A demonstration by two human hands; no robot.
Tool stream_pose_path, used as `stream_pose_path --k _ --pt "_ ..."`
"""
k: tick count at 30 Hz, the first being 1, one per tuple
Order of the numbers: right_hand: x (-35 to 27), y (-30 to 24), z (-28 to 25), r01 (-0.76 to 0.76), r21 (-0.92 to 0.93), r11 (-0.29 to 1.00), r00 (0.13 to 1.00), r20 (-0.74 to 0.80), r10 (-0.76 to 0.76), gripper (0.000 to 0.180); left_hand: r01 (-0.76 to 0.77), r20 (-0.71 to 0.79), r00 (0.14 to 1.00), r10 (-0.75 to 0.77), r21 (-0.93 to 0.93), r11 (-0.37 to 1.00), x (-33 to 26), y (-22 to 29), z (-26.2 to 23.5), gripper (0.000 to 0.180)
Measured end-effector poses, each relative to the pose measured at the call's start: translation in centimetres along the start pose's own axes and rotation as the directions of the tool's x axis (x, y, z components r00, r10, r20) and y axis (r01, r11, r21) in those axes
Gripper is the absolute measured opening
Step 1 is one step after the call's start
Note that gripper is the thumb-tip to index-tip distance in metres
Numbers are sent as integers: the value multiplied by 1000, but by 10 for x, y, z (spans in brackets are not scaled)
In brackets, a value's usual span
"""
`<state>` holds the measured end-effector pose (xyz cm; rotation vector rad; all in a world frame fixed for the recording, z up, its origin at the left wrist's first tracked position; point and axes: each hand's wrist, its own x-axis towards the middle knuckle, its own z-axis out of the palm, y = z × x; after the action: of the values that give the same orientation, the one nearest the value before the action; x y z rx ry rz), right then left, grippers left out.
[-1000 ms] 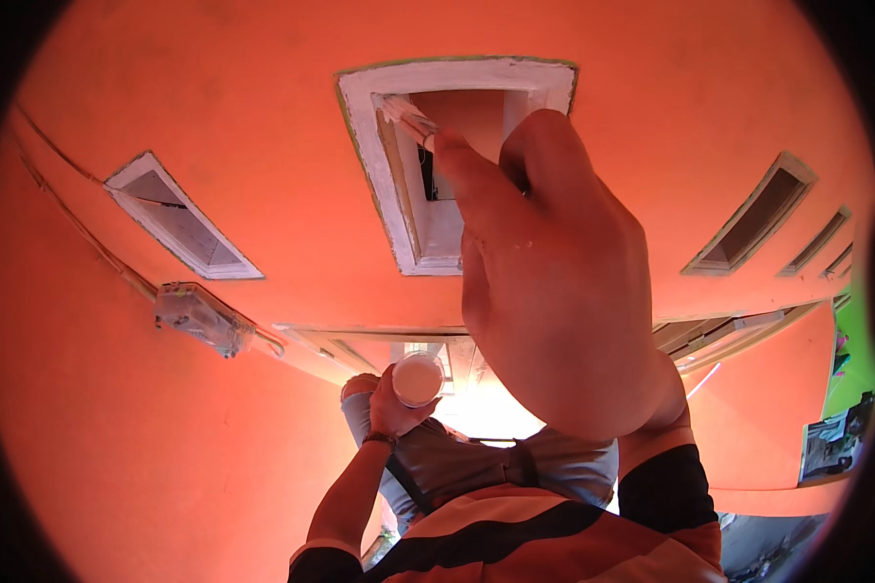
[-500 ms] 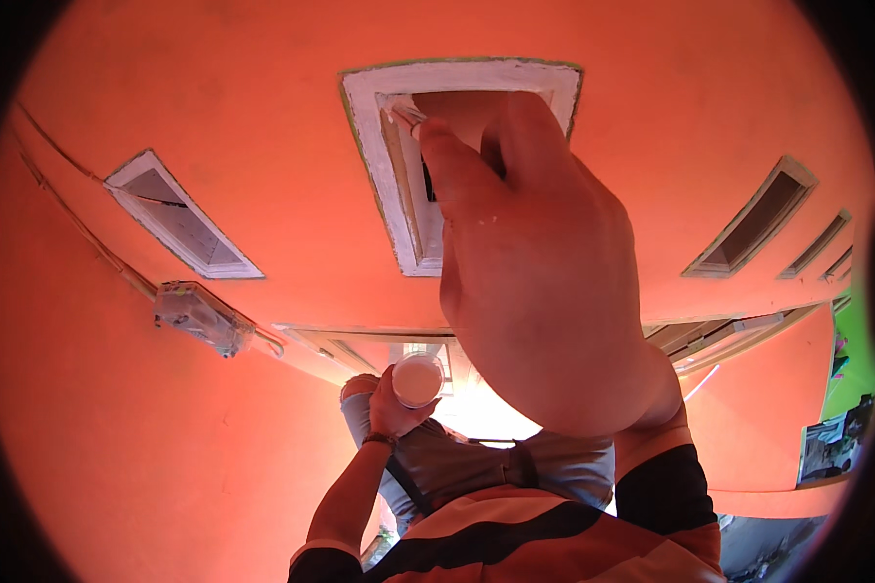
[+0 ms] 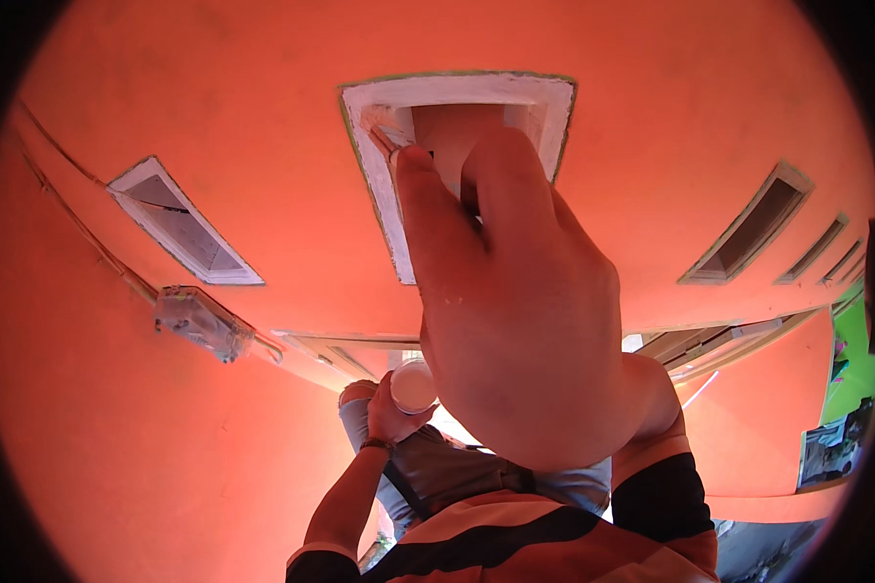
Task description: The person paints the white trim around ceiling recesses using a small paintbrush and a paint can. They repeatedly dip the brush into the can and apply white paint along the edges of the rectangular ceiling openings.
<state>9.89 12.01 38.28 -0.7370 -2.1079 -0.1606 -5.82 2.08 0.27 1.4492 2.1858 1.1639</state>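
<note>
My right hand [image 3: 525, 311] is raised large in front of the wall, its fingers pinched round a small paintbrush [image 3: 386, 139]. Most of the handle is hidden by the fingers. The brush's tip meets the upper left corner of a white-painted frame [image 3: 486, 88] round a recessed opening in the orange wall. Lower down, my left hand [image 3: 389, 420] grips a clear cup [image 3: 414, 387] of whitish paint near my lap. My right hand covers the opening's lower right part and overlaps the cup's edge.
The orange wall [image 3: 262, 107] spreads all round. Another white-framed opening [image 3: 180, 219] lies at left, with several darker slot openings [image 3: 749, 228] at right. A plastic-wrapped box [image 3: 204, 321] hangs on a cable [image 3: 97, 243] at left. Wooden framing [image 3: 719, 345] runs below.
My right hand has shifted down and slightly left with the paintbrush, whose tip now rests further left on the frame's corner. My left hand and the cup have barely moved.
</note>
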Motion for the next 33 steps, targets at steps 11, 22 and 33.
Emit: stream_pose_path --k 11,22,33 --pt "2 15 1 -20 119 993 1000 7 19 46 -14 -7 1000 15 73 997 -7 -47 24 95" --pt "-10 14 -2 -57 58 997 998 -28 59 46 -3 45 999 -2 102 995 -6 -37 18 95" --pt "-7 11 -8 -29 106 994 999 -28 32 47 -60 23 998 57 138 989 -8 -45 22 97"
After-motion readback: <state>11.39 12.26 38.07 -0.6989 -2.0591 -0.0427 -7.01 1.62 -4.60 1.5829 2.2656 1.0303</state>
